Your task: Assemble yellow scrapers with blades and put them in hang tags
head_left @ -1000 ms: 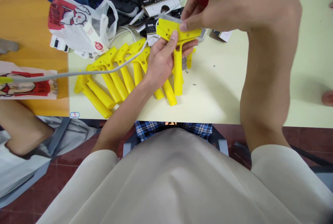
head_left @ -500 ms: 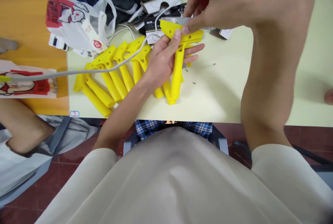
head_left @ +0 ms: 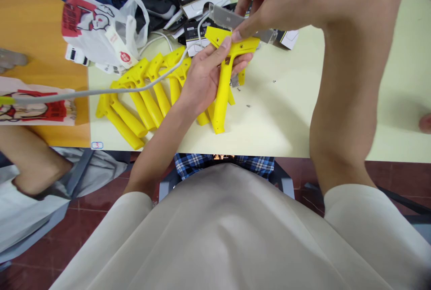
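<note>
While held, yellow tool [head_left: 225,72] slants, handle [head_left: 221,99] bodyward

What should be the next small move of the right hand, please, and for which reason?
The right hand could perhaps turn the grey plate until it lines up with the wide top of the yellow handle. The plate looks slanted, its left end apart from that top, and the left hand holds the handle.

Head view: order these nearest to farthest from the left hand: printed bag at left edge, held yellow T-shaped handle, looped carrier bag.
1. Yellow T-shaped handle: in the left hand.
2. Looped carrier bag: left and beyond.
3. Printed bag: far left.
</note>
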